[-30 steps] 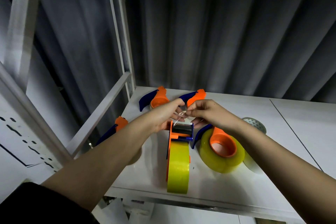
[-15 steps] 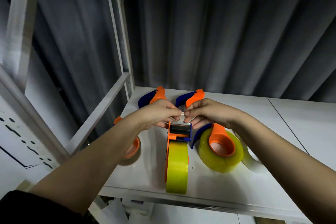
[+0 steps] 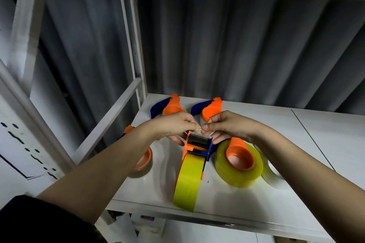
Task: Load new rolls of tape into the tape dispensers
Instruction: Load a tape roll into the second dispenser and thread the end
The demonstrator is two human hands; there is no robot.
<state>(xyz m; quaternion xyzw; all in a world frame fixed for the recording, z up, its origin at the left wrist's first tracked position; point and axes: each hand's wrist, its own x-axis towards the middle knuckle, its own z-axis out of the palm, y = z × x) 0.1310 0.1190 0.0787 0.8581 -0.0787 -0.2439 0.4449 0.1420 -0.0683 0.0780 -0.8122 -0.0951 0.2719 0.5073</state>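
Observation:
An orange and blue tape dispenser [image 3: 198, 143] stands on edge on the white shelf [image 3: 227, 201], with a yellow tape roll [image 3: 187, 181] mounted at its near end. My left hand [image 3: 173, 126] and my right hand [image 3: 227, 125] meet just above the dispenser's far end. Each pinches the clear tape end [image 3: 199, 130] over the serrated blade. Right of it lies a second dispenser [image 3: 240, 159] flat, carrying a yellowish roll.
Two more orange and blue dispensers [image 3: 167, 105] [image 3: 209, 107] lie at the back of the shelf. Another dispenser with a clear roll [image 3: 142, 161] sits under my left forearm. A loose clear roll [image 3: 269, 171] lies at the right. A white rack post [image 3: 136, 45] rises at the left.
Both hands have shifted a little toward me and lower over the dispenser's blade, still pinching the tape end. The dispenser and rolls have stayed put.

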